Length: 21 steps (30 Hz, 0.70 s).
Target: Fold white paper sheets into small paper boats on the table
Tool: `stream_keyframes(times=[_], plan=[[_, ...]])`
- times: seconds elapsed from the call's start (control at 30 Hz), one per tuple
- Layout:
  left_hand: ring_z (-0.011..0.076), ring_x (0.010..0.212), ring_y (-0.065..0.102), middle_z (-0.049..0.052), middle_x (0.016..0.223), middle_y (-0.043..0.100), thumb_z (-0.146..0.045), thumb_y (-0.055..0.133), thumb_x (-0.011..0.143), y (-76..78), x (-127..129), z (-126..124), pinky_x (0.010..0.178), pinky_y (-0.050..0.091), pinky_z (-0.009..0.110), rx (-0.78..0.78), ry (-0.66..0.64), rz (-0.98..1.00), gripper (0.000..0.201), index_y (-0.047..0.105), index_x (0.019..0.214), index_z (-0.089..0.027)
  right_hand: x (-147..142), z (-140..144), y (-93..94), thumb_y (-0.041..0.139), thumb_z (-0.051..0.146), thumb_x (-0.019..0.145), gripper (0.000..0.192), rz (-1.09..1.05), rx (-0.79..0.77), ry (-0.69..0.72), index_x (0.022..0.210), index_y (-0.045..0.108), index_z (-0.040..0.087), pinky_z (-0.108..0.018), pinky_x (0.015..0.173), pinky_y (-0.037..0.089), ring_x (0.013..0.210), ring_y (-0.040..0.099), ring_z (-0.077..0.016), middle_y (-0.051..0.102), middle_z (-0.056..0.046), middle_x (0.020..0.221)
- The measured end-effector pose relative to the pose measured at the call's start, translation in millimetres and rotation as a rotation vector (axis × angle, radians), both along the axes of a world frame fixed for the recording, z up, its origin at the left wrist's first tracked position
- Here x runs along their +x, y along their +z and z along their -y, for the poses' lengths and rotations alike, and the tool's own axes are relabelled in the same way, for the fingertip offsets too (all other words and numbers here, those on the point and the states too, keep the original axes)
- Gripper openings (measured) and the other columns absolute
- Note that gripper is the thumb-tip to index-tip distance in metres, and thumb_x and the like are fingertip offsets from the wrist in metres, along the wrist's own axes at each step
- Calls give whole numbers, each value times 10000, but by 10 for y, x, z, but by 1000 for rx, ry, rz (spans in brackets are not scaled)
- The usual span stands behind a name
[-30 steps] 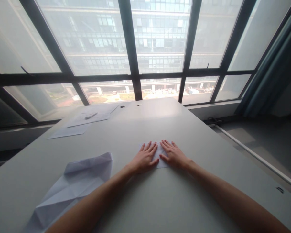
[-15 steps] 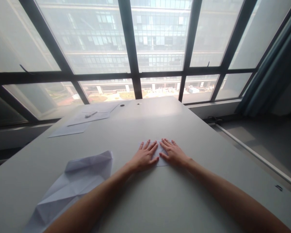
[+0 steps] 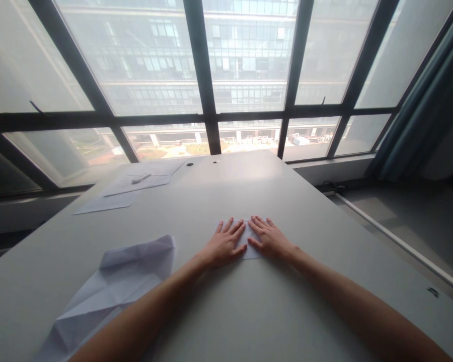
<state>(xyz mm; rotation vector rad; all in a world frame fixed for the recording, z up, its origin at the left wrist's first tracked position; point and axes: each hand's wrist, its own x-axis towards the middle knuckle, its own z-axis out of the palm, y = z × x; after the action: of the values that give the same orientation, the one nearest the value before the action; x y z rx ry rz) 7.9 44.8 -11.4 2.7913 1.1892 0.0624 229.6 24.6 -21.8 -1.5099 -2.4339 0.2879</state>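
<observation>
On the table (image 3: 305, 201), our splayed left hand (image 3: 225, 245) and right hand (image 3: 271, 240) gripped nothing, seemingly flattening paper (image 3: 252, 253); steady pressure seemed needed next.

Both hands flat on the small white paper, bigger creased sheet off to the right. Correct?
Wrong side: in the head view, the bigger creased sheet lies to the left, partly hidden by the left forearm. The left hand and right hand do lie flat on the small white paper.

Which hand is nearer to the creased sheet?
Left. The left hand lies to the right of the creased sheet; the right hand lies farther right, beyond the left.
</observation>
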Motion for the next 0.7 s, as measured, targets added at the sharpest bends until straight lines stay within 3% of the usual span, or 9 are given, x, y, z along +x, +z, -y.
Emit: stream_keyframes(times=[0.7], plan=[[346, 1506, 52, 36, 1639, 141, -628, 292, 978, 7, 6, 4, 1192, 98, 568, -10, 2, 9, 735, 163, 1585, -235, 5, -1, 0, 414, 484, 965, 678, 5, 6, 2, 1540, 301, 143, -456, 1208, 106, 1493, 187, -235, 260, -134, 1600]])
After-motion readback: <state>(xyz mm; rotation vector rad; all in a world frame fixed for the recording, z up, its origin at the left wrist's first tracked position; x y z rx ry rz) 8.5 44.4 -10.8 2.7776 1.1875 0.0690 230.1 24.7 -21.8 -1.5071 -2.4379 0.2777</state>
